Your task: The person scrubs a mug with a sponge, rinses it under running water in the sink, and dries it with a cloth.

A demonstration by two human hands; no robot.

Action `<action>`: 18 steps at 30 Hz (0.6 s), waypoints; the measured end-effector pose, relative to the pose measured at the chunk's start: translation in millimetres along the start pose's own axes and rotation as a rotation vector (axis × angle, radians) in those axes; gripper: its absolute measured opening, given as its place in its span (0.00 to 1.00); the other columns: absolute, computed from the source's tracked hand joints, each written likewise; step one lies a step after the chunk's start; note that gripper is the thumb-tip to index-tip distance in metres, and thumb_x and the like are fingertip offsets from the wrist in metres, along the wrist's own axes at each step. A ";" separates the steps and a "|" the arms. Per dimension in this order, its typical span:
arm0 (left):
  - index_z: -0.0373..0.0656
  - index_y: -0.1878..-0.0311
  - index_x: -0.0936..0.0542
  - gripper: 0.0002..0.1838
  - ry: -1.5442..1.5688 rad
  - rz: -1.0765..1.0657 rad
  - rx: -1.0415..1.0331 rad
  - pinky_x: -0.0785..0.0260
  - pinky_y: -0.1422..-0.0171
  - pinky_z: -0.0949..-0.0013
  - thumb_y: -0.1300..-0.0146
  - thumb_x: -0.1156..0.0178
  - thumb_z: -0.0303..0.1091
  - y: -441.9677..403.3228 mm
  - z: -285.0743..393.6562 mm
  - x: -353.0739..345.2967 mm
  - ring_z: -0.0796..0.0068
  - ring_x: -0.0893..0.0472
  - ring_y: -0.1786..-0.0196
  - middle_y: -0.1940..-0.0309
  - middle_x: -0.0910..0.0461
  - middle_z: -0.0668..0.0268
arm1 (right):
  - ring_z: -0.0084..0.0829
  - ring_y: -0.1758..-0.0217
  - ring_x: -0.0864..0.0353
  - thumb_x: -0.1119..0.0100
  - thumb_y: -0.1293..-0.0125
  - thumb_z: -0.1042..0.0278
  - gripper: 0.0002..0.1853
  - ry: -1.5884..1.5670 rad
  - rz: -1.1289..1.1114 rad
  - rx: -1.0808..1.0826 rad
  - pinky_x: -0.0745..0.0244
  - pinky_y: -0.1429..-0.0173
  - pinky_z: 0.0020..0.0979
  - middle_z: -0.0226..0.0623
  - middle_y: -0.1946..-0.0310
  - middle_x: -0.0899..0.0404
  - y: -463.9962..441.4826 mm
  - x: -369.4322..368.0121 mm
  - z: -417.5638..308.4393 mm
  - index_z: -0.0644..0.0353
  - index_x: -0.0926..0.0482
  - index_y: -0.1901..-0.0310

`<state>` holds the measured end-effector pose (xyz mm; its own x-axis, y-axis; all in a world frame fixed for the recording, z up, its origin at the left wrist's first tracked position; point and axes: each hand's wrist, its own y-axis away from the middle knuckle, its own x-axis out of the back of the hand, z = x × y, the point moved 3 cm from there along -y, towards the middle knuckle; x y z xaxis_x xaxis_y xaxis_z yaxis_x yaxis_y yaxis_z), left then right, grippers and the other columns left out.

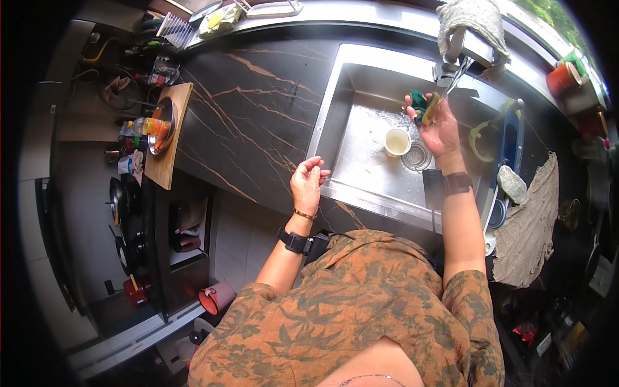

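Note:
In the head view, my right hand point(441, 132) is over the sink point(330, 106), palm up, with its fingers around a green and yellow sponge point(430, 109). Water runs from the faucet point(446, 72) onto or right beside the sponge. Below, a cream-coloured cup point(397, 142) stands on the sink floor beside the round drain point(416, 157). My left hand point(308, 180) hovers at the sink's front left corner. Its fingers are loosely bent and a little apart, and I see nothing in them.
Left of the sink runs a dark veined countertop point(251, 109). Farther left, a metal bowl point(169, 126) sits on a wooden board point(179, 145). A grey cloth point(532, 226) and a pale stone-like piece point(511, 184) lie right of the sink. Another cloth point(474, 26) hangs over the faucet.

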<state>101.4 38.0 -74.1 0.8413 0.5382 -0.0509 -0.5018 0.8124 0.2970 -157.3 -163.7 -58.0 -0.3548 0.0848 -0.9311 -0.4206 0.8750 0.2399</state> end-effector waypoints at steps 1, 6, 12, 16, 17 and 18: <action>0.40 0.49 0.26 0.10 -0.001 0.001 0.000 0.27 0.60 0.79 0.33 0.47 0.27 -0.5 -0.4 0.3 0.79 0.19 0.63 0.56 0.22 0.67 | 0.49 0.43 0.26 0.53 0.29 0.61 0.15 -0.006 0.033 0.019 0.27 0.41 0.47 0.52 0.47 0.28 -0.6 1.2 -0.1 0.64 0.30 0.50; 0.39 0.49 0.25 0.10 0.011 0.009 0.001 0.27 0.60 0.79 0.33 0.47 0.27 0.1 0.6 0.1 0.79 0.19 0.63 0.56 0.22 0.67 | 0.45 0.45 0.24 0.46 0.32 0.65 0.12 0.151 0.116 0.122 0.23 0.43 0.41 0.49 0.51 0.26 -4.7 10.1 -0.9 0.63 0.29 0.54; 0.39 0.49 0.26 0.10 0.005 0.012 0.006 0.26 0.60 0.79 0.33 0.47 0.27 0.0 0.8 -0.2 0.79 0.19 0.63 0.56 0.22 0.67 | 0.24 0.70 0.30 0.45 0.32 0.61 0.12 0.186 0.031 0.113 0.33 0.72 0.20 0.34 0.67 0.28 -11.2 31.9 0.3 0.59 0.30 0.58; 0.39 0.49 0.26 0.10 0.004 0.012 0.005 0.26 0.60 0.79 0.33 0.47 0.27 0.0 1.6 -0.9 0.79 0.19 0.63 0.56 0.22 0.67 | 0.20 0.81 0.41 0.47 0.33 0.46 0.19 0.280 0.270 0.131 0.50 0.83 0.20 0.28 0.77 0.34 -1.1 0.5 1.3 0.54 0.34 0.68; 0.39 0.49 0.26 0.10 0.004 0.012 0.004 0.26 0.60 0.79 0.33 0.47 0.27 0.0 1.5 -0.9 0.79 0.19 0.63 0.56 0.22 0.67 | 0.20 0.83 0.42 0.49 0.33 0.44 0.21 0.283 0.296 0.137 0.51 0.84 0.20 0.28 0.78 0.35 0.7 -6.8 2.3 0.53 0.35 0.70; 0.39 0.49 0.26 0.10 0.004 0.011 0.003 0.26 0.60 0.79 0.33 0.47 0.27 0.0 1.3 -0.8 0.79 0.19 0.63 0.56 0.22 0.67 | 0.20 0.85 0.43 0.50 0.34 0.41 0.22 0.285 0.323 0.142 0.53 0.86 0.21 0.27 0.80 0.36 1.3 -10.2 3.7 0.52 0.37 0.72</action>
<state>101.0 37.3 -72.8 0.8349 0.5480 -0.0512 -0.5105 0.8058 0.3001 -151.1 -161.7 -49.2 -0.6729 0.2468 -0.6974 -0.1389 0.8838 0.4468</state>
